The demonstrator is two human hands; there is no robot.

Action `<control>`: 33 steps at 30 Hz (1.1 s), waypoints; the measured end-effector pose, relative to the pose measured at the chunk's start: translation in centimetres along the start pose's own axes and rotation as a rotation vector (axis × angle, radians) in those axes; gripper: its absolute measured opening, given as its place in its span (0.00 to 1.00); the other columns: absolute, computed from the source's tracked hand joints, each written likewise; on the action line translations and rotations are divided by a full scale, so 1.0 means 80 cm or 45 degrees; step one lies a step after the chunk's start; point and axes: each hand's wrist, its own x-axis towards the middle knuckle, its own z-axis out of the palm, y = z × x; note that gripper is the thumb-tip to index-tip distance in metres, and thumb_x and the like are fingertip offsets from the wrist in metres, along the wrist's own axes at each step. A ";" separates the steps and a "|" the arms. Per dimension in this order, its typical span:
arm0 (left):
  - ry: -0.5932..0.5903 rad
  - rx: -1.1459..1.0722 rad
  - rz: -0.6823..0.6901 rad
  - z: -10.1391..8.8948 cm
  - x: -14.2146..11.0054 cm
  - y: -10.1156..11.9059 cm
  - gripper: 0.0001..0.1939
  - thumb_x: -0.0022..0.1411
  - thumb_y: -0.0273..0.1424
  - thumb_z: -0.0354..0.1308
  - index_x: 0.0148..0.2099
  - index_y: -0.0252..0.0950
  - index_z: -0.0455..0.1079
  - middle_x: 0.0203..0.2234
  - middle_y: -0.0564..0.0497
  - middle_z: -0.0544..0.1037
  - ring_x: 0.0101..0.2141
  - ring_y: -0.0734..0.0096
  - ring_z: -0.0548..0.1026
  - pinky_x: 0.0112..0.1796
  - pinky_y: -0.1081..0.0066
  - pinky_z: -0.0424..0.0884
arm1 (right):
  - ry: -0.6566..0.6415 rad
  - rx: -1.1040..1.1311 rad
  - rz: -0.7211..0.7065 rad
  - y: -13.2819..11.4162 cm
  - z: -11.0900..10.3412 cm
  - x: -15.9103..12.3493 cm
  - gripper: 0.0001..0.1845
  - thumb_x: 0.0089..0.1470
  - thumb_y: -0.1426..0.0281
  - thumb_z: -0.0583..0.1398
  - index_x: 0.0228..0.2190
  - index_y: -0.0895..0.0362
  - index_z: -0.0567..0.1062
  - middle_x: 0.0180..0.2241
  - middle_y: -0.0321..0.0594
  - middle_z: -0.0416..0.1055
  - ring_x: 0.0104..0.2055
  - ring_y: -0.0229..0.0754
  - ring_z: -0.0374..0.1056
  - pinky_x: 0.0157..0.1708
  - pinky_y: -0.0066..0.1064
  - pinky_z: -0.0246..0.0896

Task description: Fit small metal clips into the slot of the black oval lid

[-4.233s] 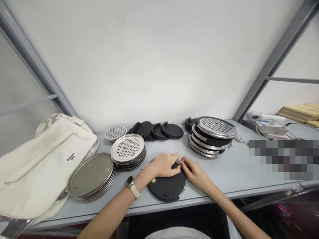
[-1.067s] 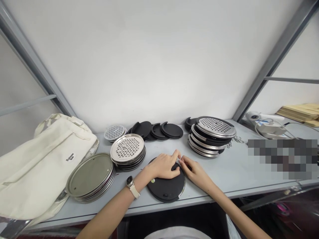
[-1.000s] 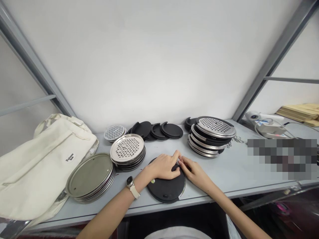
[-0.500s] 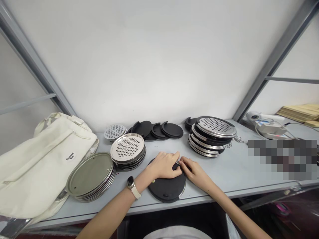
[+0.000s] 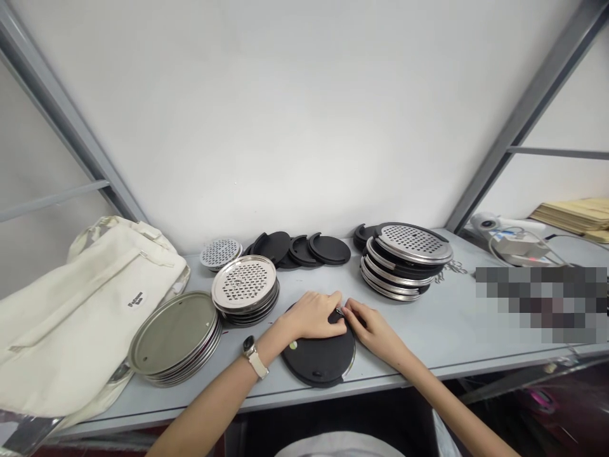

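A black round disc [image 5: 320,363] lies on the grey table near its front edge, with a small green-and-white sticker on it. My left hand [image 5: 311,317] rests over the disc's back part, its fingers and thumb curled on the rim. At the disc's back right edge my right hand [image 5: 373,327] pinches a small shiny metal piece [image 5: 339,311], partly hidden by the fingers. Behind the left hand stands a stack of silver perforated grater plates [image 5: 245,282]. To its left is a pile of olive-green round plates [image 5: 174,333].
Black round holders [image 5: 330,249] lie along the wall. At the right stands a tall stack of grater plates in black holders [image 5: 412,244], with metal hooks [image 5: 451,267] beside it. A cream bag [image 5: 90,311] covers the left end. Far right are a cabled device [image 5: 516,244] and wooden boards [image 5: 573,216].
Both hands stay in nearly the same place at the disc's back right edge. The left fingers shift slightly, and more of the sticker shows.
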 end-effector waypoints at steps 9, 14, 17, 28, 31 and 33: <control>-0.022 -0.060 -0.008 -0.003 0.000 0.000 0.12 0.57 0.39 0.53 0.39 0.37 0.61 0.24 0.53 0.73 0.26 0.65 0.72 0.26 0.71 0.58 | 0.003 0.030 0.029 0.001 0.000 0.000 0.16 0.62 0.63 0.46 0.24 0.54 0.59 0.21 0.33 0.61 0.25 0.39 0.60 0.26 0.29 0.55; -0.012 -0.086 -0.006 -0.004 0.001 -0.001 0.12 0.56 0.39 0.54 0.38 0.37 0.61 0.23 0.54 0.72 0.25 0.67 0.71 0.24 0.71 0.55 | -0.001 0.051 0.029 0.002 0.000 0.001 0.16 0.62 0.63 0.46 0.24 0.54 0.60 0.21 0.33 0.61 0.25 0.39 0.59 0.26 0.28 0.55; -0.017 -0.103 -0.005 -0.003 0.001 -0.002 0.12 0.56 0.39 0.54 0.38 0.38 0.61 0.23 0.54 0.72 0.24 0.68 0.71 0.24 0.72 0.55 | -0.009 0.053 0.031 0.002 0.000 0.000 0.16 0.62 0.63 0.46 0.24 0.54 0.60 0.21 0.34 0.61 0.26 0.39 0.59 0.26 0.29 0.56; -0.073 -0.127 -0.020 -0.006 0.001 -0.002 0.10 0.57 0.38 0.54 0.37 0.38 0.61 0.24 0.55 0.72 0.25 0.69 0.71 0.24 0.72 0.57 | -0.024 0.040 0.016 0.003 -0.001 0.000 0.17 0.63 0.63 0.45 0.25 0.54 0.60 0.23 0.34 0.62 0.27 0.40 0.61 0.28 0.29 0.56; -0.063 -0.145 -0.012 -0.006 0.001 -0.002 0.10 0.56 0.37 0.54 0.37 0.38 0.61 0.24 0.55 0.72 0.25 0.70 0.70 0.24 0.72 0.57 | -0.029 0.045 0.021 0.002 -0.002 0.000 0.17 0.63 0.63 0.45 0.24 0.54 0.60 0.23 0.34 0.62 0.27 0.40 0.61 0.28 0.29 0.56; -0.059 -0.149 -0.009 -0.005 0.001 -0.003 0.10 0.56 0.38 0.55 0.36 0.38 0.61 0.23 0.55 0.71 0.24 0.70 0.70 0.24 0.72 0.56 | -0.032 0.052 0.020 0.002 -0.002 0.000 0.17 0.63 0.63 0.45 0.24 0.54 0.60 0.23 0.34 0.62 0.27 0.40 0.60 0.29 0.29 0.56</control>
